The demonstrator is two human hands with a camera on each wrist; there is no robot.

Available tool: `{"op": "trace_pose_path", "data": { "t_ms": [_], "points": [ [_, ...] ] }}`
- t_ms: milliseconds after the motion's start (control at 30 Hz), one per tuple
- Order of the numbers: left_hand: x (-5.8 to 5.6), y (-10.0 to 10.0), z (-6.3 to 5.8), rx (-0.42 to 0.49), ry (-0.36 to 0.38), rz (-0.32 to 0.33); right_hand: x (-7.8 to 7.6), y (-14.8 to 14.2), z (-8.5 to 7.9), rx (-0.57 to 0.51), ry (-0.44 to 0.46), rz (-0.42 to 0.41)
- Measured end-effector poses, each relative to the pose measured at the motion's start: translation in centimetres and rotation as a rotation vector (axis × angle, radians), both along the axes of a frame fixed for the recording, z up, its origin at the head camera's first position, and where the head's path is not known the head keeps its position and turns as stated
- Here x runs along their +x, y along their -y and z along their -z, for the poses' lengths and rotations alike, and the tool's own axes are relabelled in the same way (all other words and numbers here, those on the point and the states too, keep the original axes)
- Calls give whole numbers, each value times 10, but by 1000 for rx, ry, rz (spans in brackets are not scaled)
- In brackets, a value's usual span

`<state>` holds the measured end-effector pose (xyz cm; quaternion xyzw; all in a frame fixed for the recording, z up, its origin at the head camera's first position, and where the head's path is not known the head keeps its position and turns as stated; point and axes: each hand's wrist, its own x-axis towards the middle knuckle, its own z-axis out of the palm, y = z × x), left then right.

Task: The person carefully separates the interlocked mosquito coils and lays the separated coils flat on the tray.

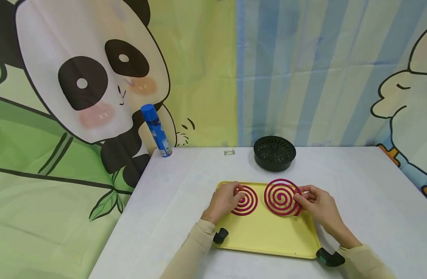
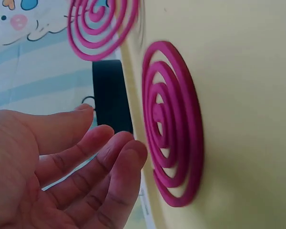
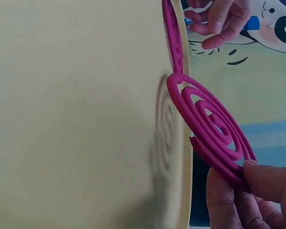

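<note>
My right hand [image 1: 321, 205] pinches the outer ring of a magenta mosquito coil [image 1: 280, 198] between thumb and fingers. This coil is tilted and raised above the yellow tray [image 1: 265, 240], casting a shadow on it in the right wrist view. A second mosquito coil [image 2: 196, 129] lies on the left part of the tray. Beside that coil is my left hand [image 1: 227, 199], its fingers loosely bent with nothing between them. In the left wrist view, the fingertips are close to the coil; I cannot tell whether they touch it.
A round black holder with a slotted lid [image 1: 274, 153] stands behind the tray. Close by on the white table [image 1: 178, 193] lies a small metal piece [image 1: 229, 152]. At the far left corner is a blue spray can [image 1: 156, 131]. A printed curtain [image 1: 304, 69] hangs behind the table.
</note>
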<state>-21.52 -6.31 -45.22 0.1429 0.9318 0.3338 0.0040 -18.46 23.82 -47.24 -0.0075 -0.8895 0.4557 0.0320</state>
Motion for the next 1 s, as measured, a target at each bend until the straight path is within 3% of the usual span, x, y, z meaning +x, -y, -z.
{"op": "trace_pose_path", "data": {
  "t_ms": [167, 333, 667, 867, 1000],
  "points": [
    [2, -6, -4, 13, 35, 27, -1, -4, -1, 121, -37, -11],
    [3, -9, -6, 13, 79, 63, -5, -3, -4, 174, -27, -28],
    [7, -23, 0, 49, 98, 162, -12, -2, -1, 184, 51, -71],
    [14, -38, 2, 123, 208, 180, -14, -3, -1, 186, 65, -98],
    [14, -45, 6, 154, 241, 176, -15, -2, -5, 178, 85, -112]
  ]
}}
